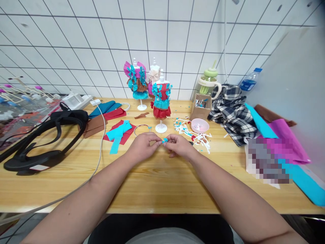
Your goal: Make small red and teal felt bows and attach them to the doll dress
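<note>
My left hand [145, 146] and my right hand [178, 146] meet above the front half of the table. Between their fingertips they pinch a small, crumpled piece of blue crepe paper [165, 140]. Just behind stands a mini dress form [161, 96] in red and blue paper with small bows. A thin hoop [135, 128] with a bit of blue on it lies beyond my left hand. Blue crepe strips [118, 135] cross over red paper [128, 135] to the left. White paper scraps [184, 128] lie beyond my right hand, where a dark tool is mostly hidden.
Another dressed form [138, 81] stands back left, a third [154, 73] behind. At right are a pink dish [200, 126], a cardboard box [201, 108], a green-lidded cup [209, 81], plaid cloth [230, 108] and a bottle [250, 81]. A headset [73, 142] and cable [98, 166] occupy the left.
</note>
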`<state>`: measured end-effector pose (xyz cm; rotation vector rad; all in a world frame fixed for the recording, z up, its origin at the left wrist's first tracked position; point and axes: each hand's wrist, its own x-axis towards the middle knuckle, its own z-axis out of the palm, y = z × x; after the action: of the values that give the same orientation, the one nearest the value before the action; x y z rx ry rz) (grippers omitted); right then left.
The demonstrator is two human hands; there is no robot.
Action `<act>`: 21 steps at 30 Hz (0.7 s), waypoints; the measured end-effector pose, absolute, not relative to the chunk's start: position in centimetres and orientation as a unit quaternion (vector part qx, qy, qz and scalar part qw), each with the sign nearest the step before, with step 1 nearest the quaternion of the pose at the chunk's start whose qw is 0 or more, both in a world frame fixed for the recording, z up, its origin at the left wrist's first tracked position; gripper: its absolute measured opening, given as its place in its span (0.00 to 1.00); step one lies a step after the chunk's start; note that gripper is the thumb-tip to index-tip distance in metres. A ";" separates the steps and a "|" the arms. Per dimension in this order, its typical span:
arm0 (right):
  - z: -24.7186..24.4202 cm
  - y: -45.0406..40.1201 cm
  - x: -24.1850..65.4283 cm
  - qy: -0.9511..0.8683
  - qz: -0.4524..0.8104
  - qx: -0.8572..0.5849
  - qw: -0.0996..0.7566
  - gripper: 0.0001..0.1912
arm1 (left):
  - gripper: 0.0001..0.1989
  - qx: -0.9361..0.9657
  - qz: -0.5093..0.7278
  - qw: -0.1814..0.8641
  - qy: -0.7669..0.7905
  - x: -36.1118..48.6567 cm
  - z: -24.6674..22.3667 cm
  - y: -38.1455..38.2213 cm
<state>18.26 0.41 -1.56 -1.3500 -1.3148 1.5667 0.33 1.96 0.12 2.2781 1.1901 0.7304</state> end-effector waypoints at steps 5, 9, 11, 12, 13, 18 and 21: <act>-1.6 0.4 18.1 -0.490 0.606 -0.513 0.360 0.09 | 0.10 0.793 0.267 0.278 0.471 0.4 0.0 2.0; -1.6 0.4 18.3 -0.483 0.633 -0.509 0.327 0.06 | 0.09 0.820 0.265 0.252 0.441 0.5 -0.1 1.9; -1.6 0.4 18.5 -0.486 0.647 -0.507 0.296 0.06 | 0.08 0.834 0.266 0.236 0.421 0.5 0.0 1.8; -1.6 0.4 18.5 -0.489 0.650 -0.508 0.283 0.05 | 0.08 0.840 0.265 0.229 0.414 0.5 0.0 1.8; -1.6 0.5 18.6 -0.493 0.650 -0.510 0.274 0.05 | 0.08 0.844 0.263 0.222 0.411 0.6 0.1 1.7; -1.5 0.6 18.5 -0.494 0.622 -0.521 0.313 0.05 | 0.09 0.809 0.259 0.284 0.446 0.6 0.3 1.8; -1.4 0.5 18.4 -0.488 0.619 -0.513 0.341 0.06 | 0.10 0.765 0.264 0.357 0.467 0.7 0.2 2.1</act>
<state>18.39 0.53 -1.39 -1.3335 -1.2708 1.6093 0.66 2.05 0.17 1.9739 1.2065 0.6823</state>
